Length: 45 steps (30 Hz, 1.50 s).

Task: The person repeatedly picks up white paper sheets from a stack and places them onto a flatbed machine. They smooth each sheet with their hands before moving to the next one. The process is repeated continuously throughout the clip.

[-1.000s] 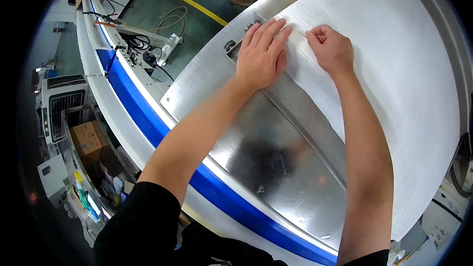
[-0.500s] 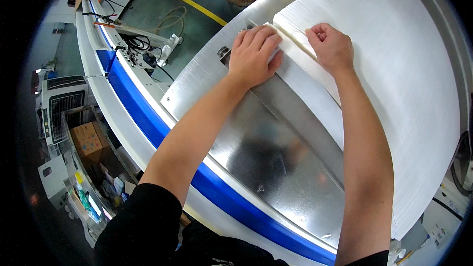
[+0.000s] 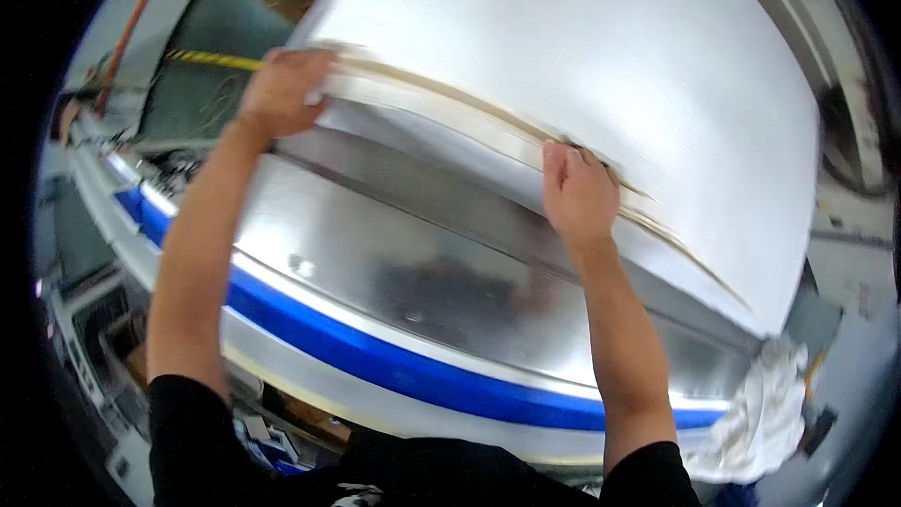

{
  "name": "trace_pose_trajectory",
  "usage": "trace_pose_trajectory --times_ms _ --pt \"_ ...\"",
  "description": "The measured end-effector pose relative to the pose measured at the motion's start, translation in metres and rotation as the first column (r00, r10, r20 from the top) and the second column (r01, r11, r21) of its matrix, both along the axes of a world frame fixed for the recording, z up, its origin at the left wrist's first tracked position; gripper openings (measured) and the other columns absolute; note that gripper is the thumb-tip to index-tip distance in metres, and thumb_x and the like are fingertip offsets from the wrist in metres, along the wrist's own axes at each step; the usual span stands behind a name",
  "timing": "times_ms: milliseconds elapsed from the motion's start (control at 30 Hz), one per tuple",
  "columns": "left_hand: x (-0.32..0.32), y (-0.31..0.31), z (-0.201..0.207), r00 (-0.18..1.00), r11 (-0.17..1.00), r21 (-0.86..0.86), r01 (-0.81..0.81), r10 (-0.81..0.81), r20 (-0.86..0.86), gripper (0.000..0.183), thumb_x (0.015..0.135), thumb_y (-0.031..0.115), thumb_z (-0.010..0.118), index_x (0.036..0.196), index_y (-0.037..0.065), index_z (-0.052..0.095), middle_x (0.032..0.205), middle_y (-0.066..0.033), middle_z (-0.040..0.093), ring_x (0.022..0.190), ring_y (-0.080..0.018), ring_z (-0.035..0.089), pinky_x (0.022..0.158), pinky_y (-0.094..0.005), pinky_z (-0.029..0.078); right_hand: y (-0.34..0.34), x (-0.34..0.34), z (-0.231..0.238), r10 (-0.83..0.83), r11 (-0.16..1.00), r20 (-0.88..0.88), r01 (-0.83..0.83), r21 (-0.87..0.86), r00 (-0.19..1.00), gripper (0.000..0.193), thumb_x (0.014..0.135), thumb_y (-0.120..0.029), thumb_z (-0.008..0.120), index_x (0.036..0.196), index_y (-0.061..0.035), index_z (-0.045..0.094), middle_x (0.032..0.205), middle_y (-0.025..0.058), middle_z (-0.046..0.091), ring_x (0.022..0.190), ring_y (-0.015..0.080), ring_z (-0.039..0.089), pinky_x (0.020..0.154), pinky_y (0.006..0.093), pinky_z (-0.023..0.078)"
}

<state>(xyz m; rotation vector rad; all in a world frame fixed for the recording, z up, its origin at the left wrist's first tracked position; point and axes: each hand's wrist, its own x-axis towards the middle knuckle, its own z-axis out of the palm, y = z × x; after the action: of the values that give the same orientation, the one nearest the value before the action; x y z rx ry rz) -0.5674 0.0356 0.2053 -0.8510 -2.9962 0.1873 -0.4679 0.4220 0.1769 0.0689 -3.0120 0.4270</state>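
Bright light nearly washed out the sheets (image 3: 582, 47), while the metal worktop (image 3: 352, 249) gave back glare near its front-left corner and a dark mid-surface reflection. Motion blur smeared the left hand (image 3: 289, 91) and floor (image 3: 216, 23); black ringed the bent rim.

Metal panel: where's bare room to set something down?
Free: metal panel between the white sheets and blue strip, left of the right forearm; the sheets' far part. Crowded: the sheets' near edge, by left hand and right hand; the right end, by crumpled white cloth.

There are two forearms (image 3: 199, 253) (image 3: 624, 329), one white stack (image 3: 544, 56) and one cloth (image 3: 762, 413).
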Motion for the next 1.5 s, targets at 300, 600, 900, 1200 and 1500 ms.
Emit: trace_pose_trajectory --times_ms 300,600,900,1200,1500 --pt "-0.046 0.108 0.0 0.935 0.689 -0.725 -0.019 0.269 0.231 0.033 0.082 0.017 0.056 0.114 0.012 0.058 0.103 -0.0105 0.064 0.099 -0.0257 0.061 0.088 -0.0392 0.045 0.371 0.156 0.003 -0.486 0.843 0.062 0.449 0.298 0.872 0.056 0.097 -0.04 0.028 0.081 -0.0048 0.068 0.082 0.0149 0.067 0.087 0.031 0.062 0.099 0.0479 0.033" --pt "-0.077 -0.029 -0.07 0.987 0.87 -0.472 -0.139 0.161 0.006 0.021 0.086 0.008 0.05 0.102 0.001 0.061 0.095 -0.0178 0.064 0.088 -0.0319 0.062 0.079 -0.0408 0.047 0.555 0.228 0.006 -0.618 0.728 0.185 0.468 0.501 0.764 0.061 0.097 -0.046 0.022 0.092 -0.006 0.068 0.094 0.0147 0.066 0.1 0.0289 0.059 0.107 0.0463 0.024" --pt "-0.089 -0.033 -0.079 0.937 0.916 -0.303 -0.262 0.317 0.149 0.028 0.088 0.013 0.04 0.103 -0.003 0.058 0.098 -0.0204 0.062 0.094 -0.036 0.059 0.079 -0.0426 0.046 0.734 0.305 0.014 -0.542 0.799 0.508 0.223 0.558 0.669 0.033 0.086 -0.025 0.047 0.114 -0.0122 0.059 0.109 0.0177 0.061 0.1 0.0343 0.06 0.089 0.0441 0.045" --pt "-0.064 -0.01 -0.034 0.976 0.743 -0.65 -0.16 0.219 0.011 0.03 0.084 0.009 0.051 0.113 0.012 0.06 0.11 -0.0099 0.061 0.101 -0.0279 0.057 0.09 -0.0377 0.044 0.717 0.301 0.005 -0.772 0.59 0.33 0.421 0.689 0.543 0.039 0.08 -0.014 0.056 0.119 -0.0181 0.057 0.115 0.0124 0.06 0.106 0.0305 0.056 0.089 0.0422 0.045" --pt "-0.034 0.055 0.08 0.942 0.81 -0.531 -0.247 0.33 0.066 0.03 0.088 0.01 0.044 0.114 0.014 0.061 0.109 -0.0134 0.062 0.1 -0.0305 0.059 0.088 -0.0406 0.046 0.772 0.331 0.127 -0.633 0.711 0.362 0.33 0.621 0.684 0.042 0.081 -0.007 0.053 0.123 -0.011 0.053 0.113 0.0178 0.059 0.103 0.0376 0.056 0.087 0.0435 0.044"
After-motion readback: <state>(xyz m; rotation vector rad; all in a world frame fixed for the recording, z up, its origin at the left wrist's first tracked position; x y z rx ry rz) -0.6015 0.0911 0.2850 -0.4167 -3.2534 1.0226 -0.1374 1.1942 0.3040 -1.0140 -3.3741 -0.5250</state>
